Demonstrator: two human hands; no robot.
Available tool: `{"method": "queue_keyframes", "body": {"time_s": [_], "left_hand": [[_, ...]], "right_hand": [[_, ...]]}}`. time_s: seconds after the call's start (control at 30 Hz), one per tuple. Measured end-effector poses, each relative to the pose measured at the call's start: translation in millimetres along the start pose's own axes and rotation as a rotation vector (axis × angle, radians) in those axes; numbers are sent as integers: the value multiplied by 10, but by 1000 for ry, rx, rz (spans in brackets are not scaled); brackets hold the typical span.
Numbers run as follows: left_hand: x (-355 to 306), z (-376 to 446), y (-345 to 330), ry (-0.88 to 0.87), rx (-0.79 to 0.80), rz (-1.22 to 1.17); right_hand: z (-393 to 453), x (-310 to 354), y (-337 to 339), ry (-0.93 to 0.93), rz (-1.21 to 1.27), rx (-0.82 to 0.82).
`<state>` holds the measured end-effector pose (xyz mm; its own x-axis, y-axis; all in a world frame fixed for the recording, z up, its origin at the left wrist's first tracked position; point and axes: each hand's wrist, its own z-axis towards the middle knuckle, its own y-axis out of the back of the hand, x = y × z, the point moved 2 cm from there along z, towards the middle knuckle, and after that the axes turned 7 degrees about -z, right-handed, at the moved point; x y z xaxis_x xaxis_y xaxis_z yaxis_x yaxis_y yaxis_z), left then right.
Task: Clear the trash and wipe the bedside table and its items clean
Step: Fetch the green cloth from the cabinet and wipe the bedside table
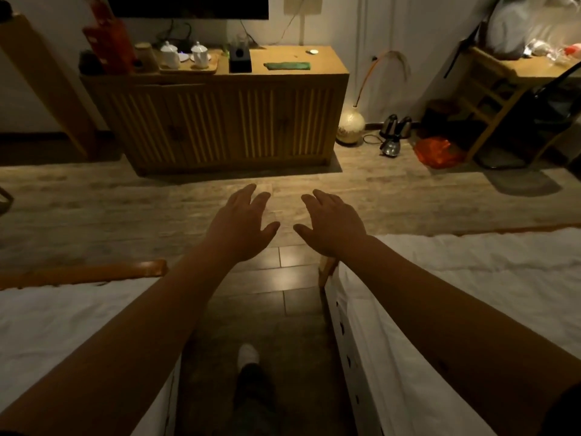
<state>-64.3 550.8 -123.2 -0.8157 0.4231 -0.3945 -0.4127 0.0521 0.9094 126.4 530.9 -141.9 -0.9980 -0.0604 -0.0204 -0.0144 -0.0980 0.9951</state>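
Green cloth (287, 66) on ribbed tan wooden cabinet (217, 121), white teapots (185, 55), orange bag (435, 152), white bedsheets (471, 294).

My left hand (243, 226) and right hand (331, 226) hang palms down, fingers spread, over a bare floor aisle (276, 287). A white bed (63, 319) walls the aisle on the left, another bed (471, 294) on the right. Ahead, open floor reaches a slatted wooden cabinet (217, 121).

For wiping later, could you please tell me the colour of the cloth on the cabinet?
Green cloth, head view.
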Motion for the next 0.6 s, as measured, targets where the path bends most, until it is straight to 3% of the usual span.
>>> {"method": "queue_keyframes", "body": {"time_s": [0.37,0.6], "left_hand": [[817,2331,250,-50,6,15],[1195,3663,46,-10,12,15]], "right_hand": [[2358,-278,-106,-36,3,-22],[3663,-745,-337,-32,33,-17]]}}
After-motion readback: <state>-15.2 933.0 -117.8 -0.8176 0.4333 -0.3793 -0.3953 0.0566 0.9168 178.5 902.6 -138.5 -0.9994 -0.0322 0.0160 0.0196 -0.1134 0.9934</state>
